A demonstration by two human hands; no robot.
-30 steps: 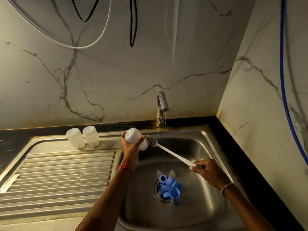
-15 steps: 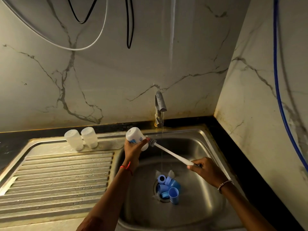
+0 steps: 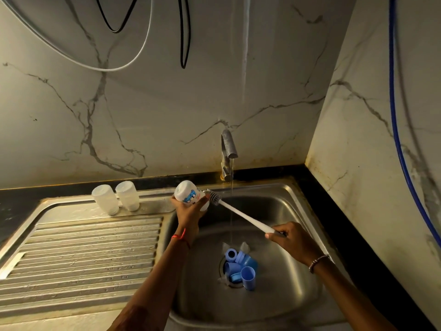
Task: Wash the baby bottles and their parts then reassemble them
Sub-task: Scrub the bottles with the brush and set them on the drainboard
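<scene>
Left grip round white, blue-printed bottle, right grip round white brush handle

The white bottle is showing a blue cartoon print; the caps are showing blue; grey veins are crossing the white wall.

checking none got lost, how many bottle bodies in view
3. Two bottles stand inverted together at the drainboard's back edge; the third bottle is gripped by the left hand over the sink. None seems hidden.
</scene>
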